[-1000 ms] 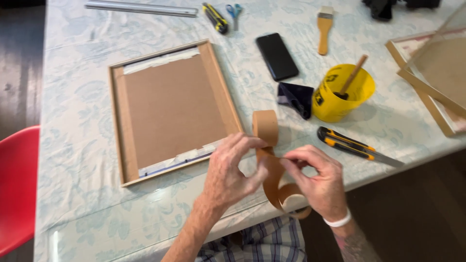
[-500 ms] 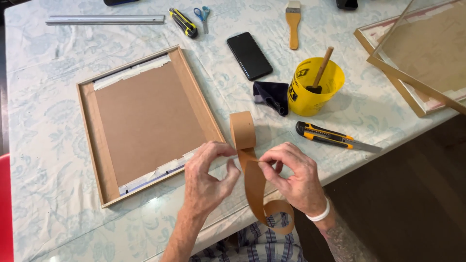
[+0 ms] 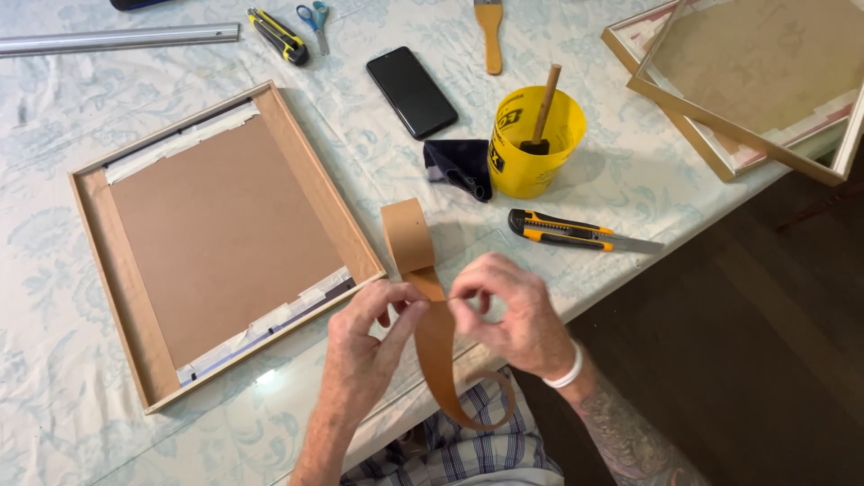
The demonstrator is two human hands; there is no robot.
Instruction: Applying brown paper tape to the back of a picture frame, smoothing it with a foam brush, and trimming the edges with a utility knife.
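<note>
Here, head view, one entry per item.

Left hand point(image 3: 364, 337): fingers pinched shut on the brown tape strip point(image 3: 438, 346), thumb and forefinger meeting at its left edge.

Right hand point(image 3: 508, 315): fingers closed on the same strip from the other side, fingertips point(image 3: 461, 308) almost touching those of the left; white band at the wrist.

Brown tape strip: held between both sets of fingers at the near edge of the desk point(image 3: 54, 396); its upper end stands up just beyond the fingers, its lower end loops below them over checked cloth.

Picture frame point(image 3: 220, 234): face down, brown backing board, just left of the left fingers.

Utility knife point(image 3: 576, 232): yellow and black, near and beyond the right fingers.

Yellow tub point(image 3: 531, 148): farther beyond, a wooden handle standing in it; dark cloth point(image 3: 459, 166) touching its left side.

Black phone point(image 3: 411, 92): well beyond the fingers.

Second frame point(image 3: 747, 90): far right of the fingers, at the desk corner.
</note>
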